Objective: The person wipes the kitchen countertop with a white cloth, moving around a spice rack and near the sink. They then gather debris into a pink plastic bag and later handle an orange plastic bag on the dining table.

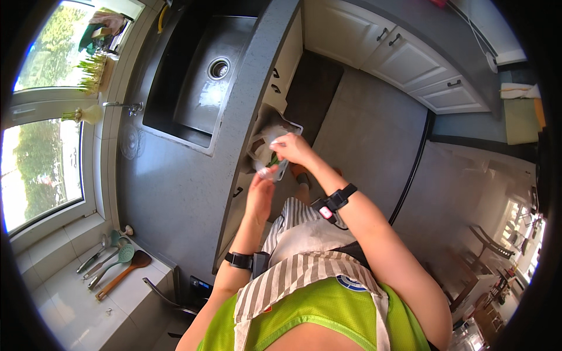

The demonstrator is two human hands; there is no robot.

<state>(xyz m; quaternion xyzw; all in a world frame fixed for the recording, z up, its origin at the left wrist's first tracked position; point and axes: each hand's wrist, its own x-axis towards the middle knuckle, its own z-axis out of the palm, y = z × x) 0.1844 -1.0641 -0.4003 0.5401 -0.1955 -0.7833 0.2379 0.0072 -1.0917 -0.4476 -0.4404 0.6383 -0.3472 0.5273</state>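
Note:
Against the cabinet front below the counter edge is a small waste bin with a pale rim (295,124), lined with a thin plastic bag (275,130). Whitish, brownish and green scraps show inside it. My right hand (293,149) is over the bin's right side, fingers bent inward at the bag; whether they pinch anything is unclear. At the near end of the bin, my left hand (260,193) reaches up with its fingertips beside shiny clear plastic (266,171). Blur hides whether it grips that plastic.
A grey countertop (184,193) with a dark sink (215,101) and a faucet (127,106) lies to the left. Several cooking utensils (118,261) rest on the tiled ledge. A dark floor mat (314,92) runs along the cabinets. White cabinet doors (408,61) stand ahead.

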